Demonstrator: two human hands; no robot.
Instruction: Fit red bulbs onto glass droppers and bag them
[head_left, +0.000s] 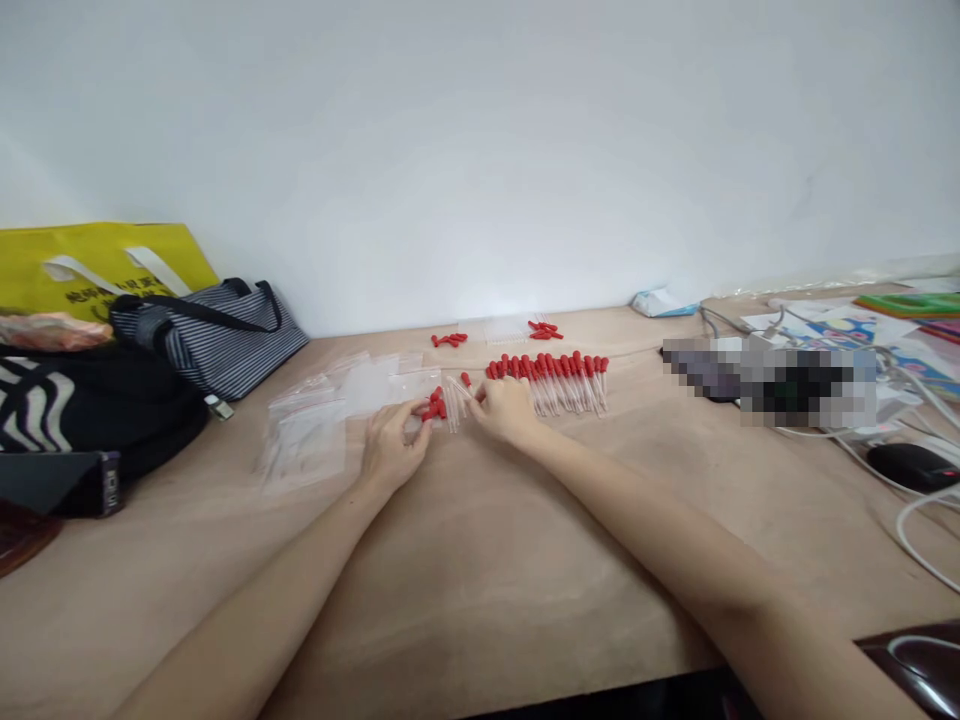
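My left hand [394, 443] curves its thumb and index finger around a small pile of red rubber bulbs [438, 404], with one bulb between the fingertips. Bare glass dropper tubes [452, 408] lie just right of the pile. My right hand [506, 410] is closed in a pinch on a thin glass tube [466, 390] at the right end of these; its lower fingers are hidden. A single red bulb [466, 379] sits just beyond the tubes. Right of my right hand, several finished-looking droppers [570, 380] with red bulbs lie side by side.
Clear zip bags [307, 435] are spread left of my left hand. More red bulbs lie at the back left [450, 340] and, on a clear bag, back right [545, 329]. A striped bag [217, 335] stands left; cables and a black mouse [915, 467] lie right.
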